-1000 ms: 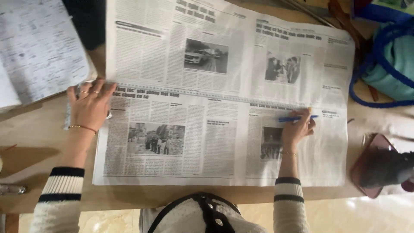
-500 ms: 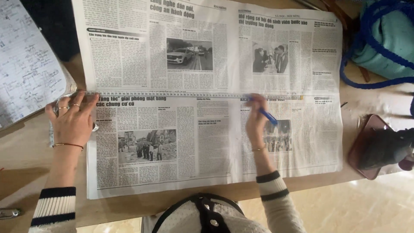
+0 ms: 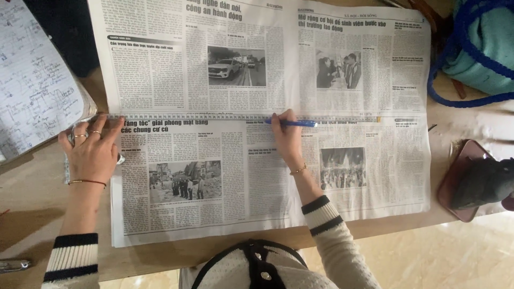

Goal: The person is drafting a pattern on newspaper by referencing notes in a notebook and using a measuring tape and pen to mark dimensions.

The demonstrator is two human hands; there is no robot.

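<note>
While both hands lie on the page: the scene runs near to far as follows
Near edge: a cream top with dark buttons (image 3: 251, 270) and two striped cuffs sit at the table (image 3: 32, 214) edge
Left hand (image 3: 92, 152): fingers spread wide, pressed flat on the left end of a long ruler (image 3: 214, 116) and the margin of the newspaper (image 3: 267, 176); it grips nothing
Right hand (image 3: 286, 142): closed around a blue pen (image 3: 292, 123), whose length lies along the ruler near the middle fold
Newspaper: spread open flat, covering most of the table
Ruler: stretches straight across the sheet from left margin towards the right
Right side: a dark phone-like thing (image 3: 474, 182) rests just off the paper
Far left: a handwritten notebook (image 3: 32, 80)
Far right: a teal bag (image 3: 482, 48) with blue cord
</note>
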